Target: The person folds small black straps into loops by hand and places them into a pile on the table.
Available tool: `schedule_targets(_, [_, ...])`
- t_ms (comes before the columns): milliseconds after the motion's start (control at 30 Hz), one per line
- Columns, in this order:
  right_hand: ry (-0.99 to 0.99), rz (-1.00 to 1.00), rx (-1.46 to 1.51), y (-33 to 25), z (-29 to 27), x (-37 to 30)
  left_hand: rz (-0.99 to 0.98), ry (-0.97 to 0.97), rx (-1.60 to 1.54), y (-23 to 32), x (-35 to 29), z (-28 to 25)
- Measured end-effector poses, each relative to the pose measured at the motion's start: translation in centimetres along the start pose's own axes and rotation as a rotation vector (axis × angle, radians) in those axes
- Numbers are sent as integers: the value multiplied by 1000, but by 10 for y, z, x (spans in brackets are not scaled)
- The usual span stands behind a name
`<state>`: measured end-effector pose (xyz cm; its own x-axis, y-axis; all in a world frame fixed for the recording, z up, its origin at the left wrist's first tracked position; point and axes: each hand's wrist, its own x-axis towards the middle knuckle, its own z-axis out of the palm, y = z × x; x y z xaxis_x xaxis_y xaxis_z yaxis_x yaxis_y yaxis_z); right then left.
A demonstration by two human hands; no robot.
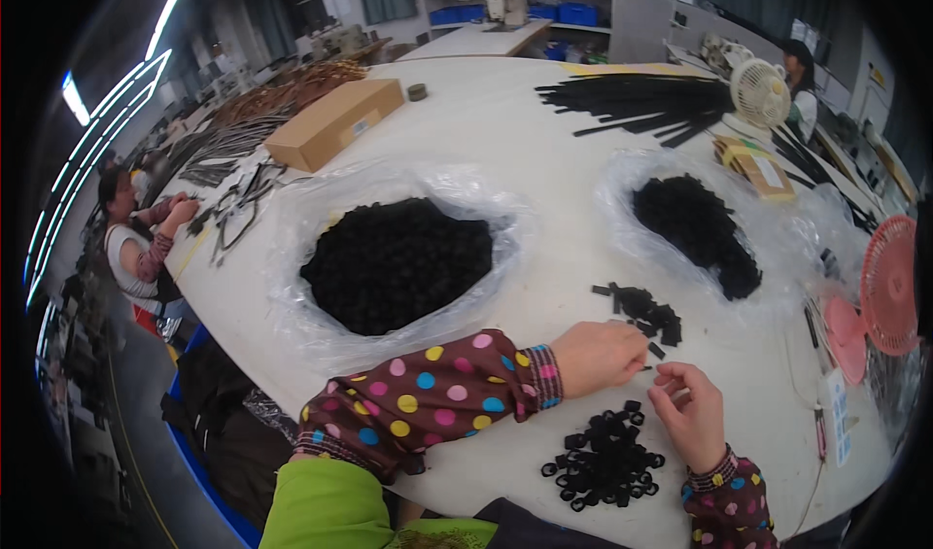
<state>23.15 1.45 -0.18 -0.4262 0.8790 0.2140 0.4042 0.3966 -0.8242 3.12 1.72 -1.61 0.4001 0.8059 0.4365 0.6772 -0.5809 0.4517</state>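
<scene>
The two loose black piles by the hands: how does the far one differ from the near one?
The far pile is smaller; the near pile covers more surface. The far pile shows short, straight strips, while the near pile shows many ring-like loops. The far pile lies beyond the left hand; the near pile lies closer to the body. Both are black and rest on the pale table.

both clear plastic bags (289, 267) look crinkled and glossy on my feed, the black pieces (614, 457) matt, the worktop (559, 209) smooth, the box (335, 126) dull cardboard, and the sleeve (428, 394), i see, faintly shiny cloth.
</scene>
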Motion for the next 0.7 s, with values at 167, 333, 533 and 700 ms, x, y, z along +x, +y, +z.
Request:
schedule_targets(167, [39,-25,126,-1,-2,-8,-16,62,-123,34,-9,-5])
schedule_targets(333, [2,-102,134,-15,0,-15,-357,-168,-728,45,-22,-20])
schedule_targets(533, [39,-160,165,-12,1,-19,-479,-234,-1223,38,-26,-17])
schedule_targets(700, [-45,-205,64,-9,0,-20,-286,-108,-859,39,-30,-17])
